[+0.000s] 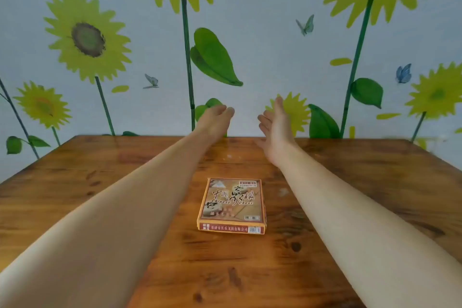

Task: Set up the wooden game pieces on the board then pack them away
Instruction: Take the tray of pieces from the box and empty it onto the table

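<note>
A closed orange Chinese chess box [232, 206] lies flat on the wooden table [75, 182], near the middle. Both my arms stretch forward above it, one on each side. My left hand [216, 117] is raised over the far edge of the table with its fingers relaxed and holds nothing. Held palm inward, my right hand [275, 124] hovers a little to the right of it, fingers straight and empty. Neither hand touches the box. No board or loose pieces show.
The table's far edge meets a pale blue wall [262, 57] with painted sunflowers. Bare wood lies on both sides of the box and in front of it.
</note>
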